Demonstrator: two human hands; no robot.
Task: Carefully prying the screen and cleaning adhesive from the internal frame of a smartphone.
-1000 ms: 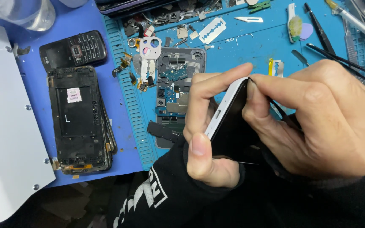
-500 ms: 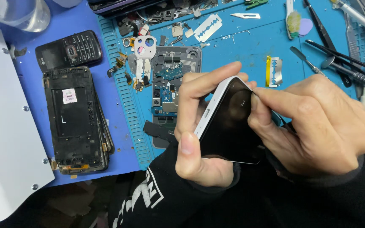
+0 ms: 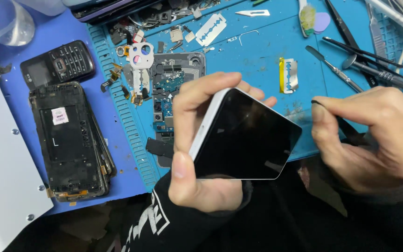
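Note:
My left hand point(image 3: 197, 154) grips a white-edged smartphone point(image 3: 246, 137) by its left side, with the dark screen tilted up toward me, above the front edge of the blue mat point(image 3: 257, 60). My right hand point(image 3: 374, 137) is off to the right of the phone, apart from it, pinching a thin black pry tool point(image 3: 346, 126) whose tip points up and left. Beneath the phone, on the mat, lies an opened phone body with an exposed circuit board point(image 3: 169, 88).
A stack of stripped phone frames point(image 3: 68, 140) and a small black keypad phone point(image 3: 59, 67) lie at left. Razor blades point(image 3: 213, 28), a gold-edged blade point(image 3: 288, 74), tweezers and metal tools point(image 3: 364, 60) are scattered at the back right. A white panel point(image 3: 1, 186) borders the left.
My right hand has drawn away from the phone's right edge to the right with the tool. The phone has turned so its screen faces up more fully.

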